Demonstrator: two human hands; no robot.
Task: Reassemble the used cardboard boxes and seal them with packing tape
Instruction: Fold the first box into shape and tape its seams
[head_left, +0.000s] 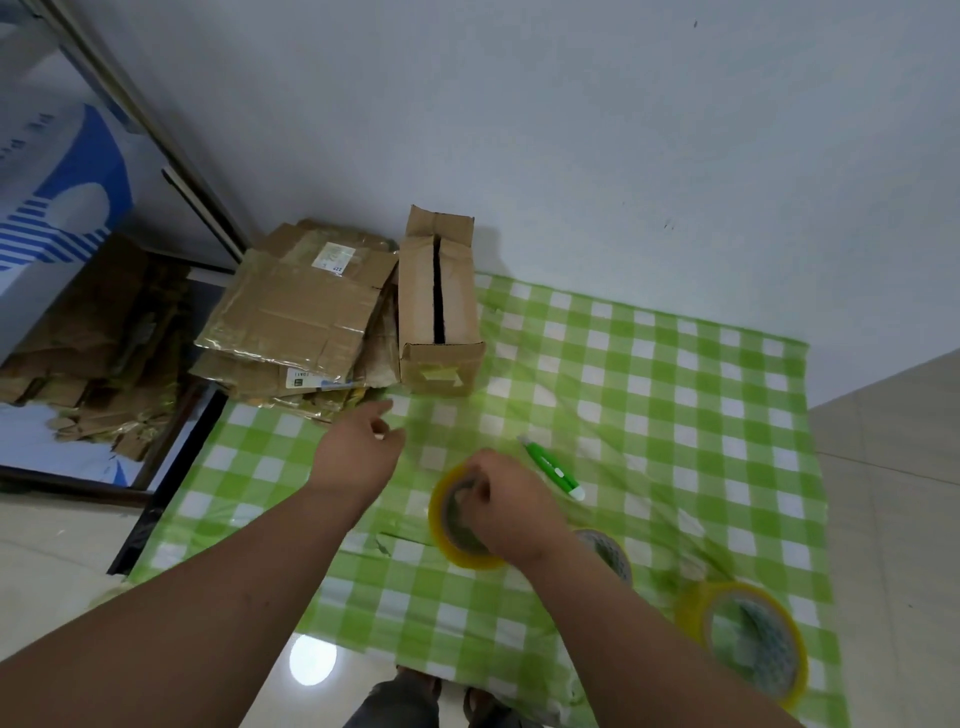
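An assembled cardboard box (439, 306) lies on the far edge of the green checked cloth (675, 415), its top flaps meeting with a dark gap between them. A stack of flattened cardboard boxes (296, 317) sits to its left against the wall. My right hand (506, 506) grips a yellowish roll of packing tape (457, 525) standing on the cloth, fingers through its core. My left hand (358, 452) reaches forward over the cloth toward the flattened stack, fingers loosely curled, holding nothing.
A green utility knife (553, 467) lies on the cloth just right of my right hand. Two more tape rolls, one (608, 551) behind my right wrist and one (748, 639) at the near right. A mirror (93, 291) leans at left. Tiled floor surrounds the cloth.
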